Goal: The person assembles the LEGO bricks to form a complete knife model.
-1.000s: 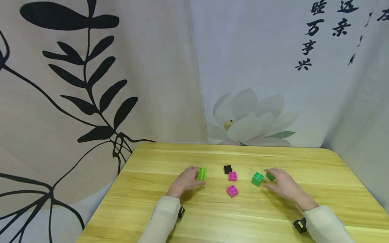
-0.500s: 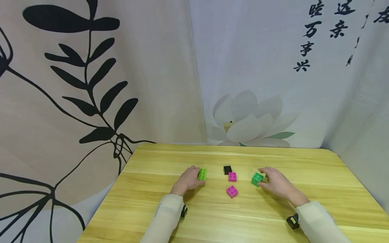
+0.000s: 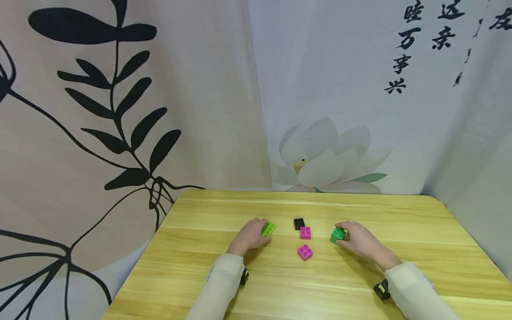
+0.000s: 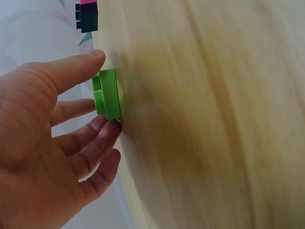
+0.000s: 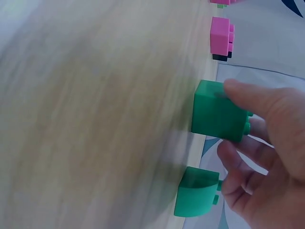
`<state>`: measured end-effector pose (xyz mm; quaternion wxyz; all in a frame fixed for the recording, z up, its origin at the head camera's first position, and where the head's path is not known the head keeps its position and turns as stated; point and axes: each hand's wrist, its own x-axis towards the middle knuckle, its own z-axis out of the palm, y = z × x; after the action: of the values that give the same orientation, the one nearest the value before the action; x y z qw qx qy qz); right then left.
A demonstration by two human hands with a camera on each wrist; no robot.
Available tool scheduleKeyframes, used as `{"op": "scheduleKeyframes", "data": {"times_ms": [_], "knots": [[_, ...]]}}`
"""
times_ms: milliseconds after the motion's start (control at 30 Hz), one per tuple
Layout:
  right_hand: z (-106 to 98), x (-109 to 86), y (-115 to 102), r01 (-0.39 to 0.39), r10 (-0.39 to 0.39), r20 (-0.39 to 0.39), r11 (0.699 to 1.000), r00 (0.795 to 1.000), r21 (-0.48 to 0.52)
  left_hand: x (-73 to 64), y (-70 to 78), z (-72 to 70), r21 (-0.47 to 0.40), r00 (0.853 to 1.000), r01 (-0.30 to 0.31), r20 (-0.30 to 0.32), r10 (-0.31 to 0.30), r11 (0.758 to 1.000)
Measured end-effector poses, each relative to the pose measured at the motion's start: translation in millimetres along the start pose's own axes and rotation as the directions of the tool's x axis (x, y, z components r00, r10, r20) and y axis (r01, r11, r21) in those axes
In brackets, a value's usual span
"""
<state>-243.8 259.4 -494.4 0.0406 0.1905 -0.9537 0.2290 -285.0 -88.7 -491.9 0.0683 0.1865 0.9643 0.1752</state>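
Left hand [image 3: 250,236] is working at left on the pale wooden surface [image 3: 304,289], its grip narrow, thumb and fingertips pinching a low lime-green brick [image 3: 269,229] from opposite sides. Brick is sitting at a slant, studs facing up; whether it is lifting clear of the wood, cannot tell. Little finger is curling loose beside it. Right hand [image 3: 362,240] is holding a chunky green block [image 3: 337,235] at right, thumb pressing one side, fingers reaching round the other; studs are pointing up here too. A second green block [image 5: 195,193], one face curving, is standing just right of the held one; the hand is hiding it from the head view. Between the hands, a black brick [image 3: 298,223] is lying farthest off, with a far pink brick [image 3: 305,233] sitting at its near right corner. A near pink brick [image 3: 305,252] is lying apart from these, turned askew. Pale sleeves [image 3: 219,284] are covering both forearms, and a black wrist device [image 3: 382,290] is showing at the right cuff. Beyond the far edge, a printed backdrop [image 3: 216,89] is hanging.
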Motion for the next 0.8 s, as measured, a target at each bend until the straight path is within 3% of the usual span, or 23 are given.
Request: {"op": "scheduleKeyframes", "data": {"times_ms": [400,800], "knots": [[0.3,0.2,-2.9,0.005,-0.006,0.02,1.0,1.0,0.025,1.1,2.7,2.7,0.047,1.0,0.016,-0.003,-0.016,0.999],[0.0,-5.0,-5.4,-0.016,0.015,0.026,0.999,1.0,0.042,-3.9,1.6,6.3,0.067,1.0,-0.027,0.014,0.026,0.997]]}}
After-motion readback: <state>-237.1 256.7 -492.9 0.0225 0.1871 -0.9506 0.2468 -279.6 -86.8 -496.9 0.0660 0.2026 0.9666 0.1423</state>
